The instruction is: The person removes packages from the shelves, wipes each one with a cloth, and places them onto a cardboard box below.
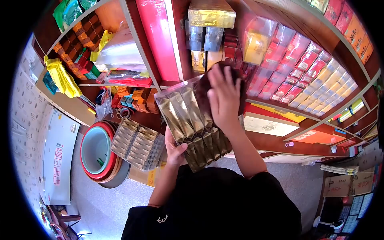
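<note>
A clear pack of gold foil pouches (pixel 188 116) lies tilted in front of my body. Wrapped round its lower left edge is my left hand (pixel 175 149), thumb on the near side. My right hand (pixel 224 94) presses a dark maroon cloth (pixel 206 96) against the pack's upper right part, its fingers spread over the cloth. A second pack of gold pouches (pixel 138 144) sits to the left, beside the stacked tubs.
Shelves with red and gold boxes (pixel 296 68) rise ahead and right. Stacked tubs (pixel 96 150) stand at the left, near a white box (pixel 60 156). Yellow bags (pixel 63 76) hang at the upper left. A carton (pixel 147 176) rests on the floor.
</note>
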The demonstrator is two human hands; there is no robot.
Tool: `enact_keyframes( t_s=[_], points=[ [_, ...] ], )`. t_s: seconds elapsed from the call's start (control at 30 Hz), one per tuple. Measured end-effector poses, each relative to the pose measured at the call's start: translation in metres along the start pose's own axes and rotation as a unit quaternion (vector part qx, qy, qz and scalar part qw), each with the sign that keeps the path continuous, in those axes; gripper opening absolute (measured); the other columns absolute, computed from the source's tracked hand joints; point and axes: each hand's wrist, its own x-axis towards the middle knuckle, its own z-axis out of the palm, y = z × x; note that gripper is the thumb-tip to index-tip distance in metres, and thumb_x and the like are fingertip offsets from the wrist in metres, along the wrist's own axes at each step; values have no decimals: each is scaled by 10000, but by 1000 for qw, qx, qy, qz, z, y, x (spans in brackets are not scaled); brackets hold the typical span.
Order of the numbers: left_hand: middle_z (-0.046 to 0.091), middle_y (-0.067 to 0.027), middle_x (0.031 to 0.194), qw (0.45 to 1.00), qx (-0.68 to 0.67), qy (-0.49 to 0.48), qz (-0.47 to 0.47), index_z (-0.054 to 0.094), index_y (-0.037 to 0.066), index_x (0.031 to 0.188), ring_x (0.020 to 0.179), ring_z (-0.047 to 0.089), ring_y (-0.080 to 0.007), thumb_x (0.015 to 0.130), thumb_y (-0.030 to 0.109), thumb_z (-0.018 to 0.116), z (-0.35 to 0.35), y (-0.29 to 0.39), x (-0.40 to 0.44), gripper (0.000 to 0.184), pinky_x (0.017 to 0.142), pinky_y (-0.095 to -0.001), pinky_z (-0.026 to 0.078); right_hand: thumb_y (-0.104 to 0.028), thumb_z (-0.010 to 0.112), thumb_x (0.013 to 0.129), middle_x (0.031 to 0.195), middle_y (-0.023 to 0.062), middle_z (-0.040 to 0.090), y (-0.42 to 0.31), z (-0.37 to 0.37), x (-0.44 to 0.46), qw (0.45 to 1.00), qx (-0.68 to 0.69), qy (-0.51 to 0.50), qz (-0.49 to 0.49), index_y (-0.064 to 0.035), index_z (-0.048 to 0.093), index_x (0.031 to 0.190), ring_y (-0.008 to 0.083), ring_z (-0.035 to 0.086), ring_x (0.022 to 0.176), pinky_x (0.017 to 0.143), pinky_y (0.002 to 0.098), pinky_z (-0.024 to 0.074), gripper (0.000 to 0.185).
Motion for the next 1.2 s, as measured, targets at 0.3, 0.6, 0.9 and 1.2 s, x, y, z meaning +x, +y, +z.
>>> enact_keyframes(
  t_s=[0.3,0.6,0.9,1.2],
  points=[
    [475,-96,1289,996,-1,58,-68,266,28,1402,1218,484,-226,687,141,759,-10,-22,-17,876,998,-373,441,-571,550,823,1479,24,394,-67,2,-14,953,113,-190,-207,-160,536,1309,245,326,1385,1131,551,112,637],
    [502,-124,1235,999,6,38,5,269,17,1409,1108,551,-270,657,193,757,-9,-14,-11,914,962,-393,460,-334,628,815,1501,137,322,20,-6,11,998,-33,-51,-18,-80,481,1348,376,305,1370,1063,612,248,608],
    [407,-137,1393,995,-48,73,54,217,43,1453,1263,454,-264,779,295,708,-24,-34,-7,871,1051,-407,389,-288,612,813,1484,101,361,-63,4,-37,979,104,-163,-60,-100,541,1295,362,312,1369,1093,532,268,522],
    [407,-136,1425,968,-237,49,-64,349,80,1430,1301,406,-276,917,583,376,-31,-44,2,719,1093,-400,307,-260,600,816,1458,88,397,-72,-2,-75,965,132,-213,-76,-106,570,1264,345,348,1347,1106,451,297,474]
  ],
)
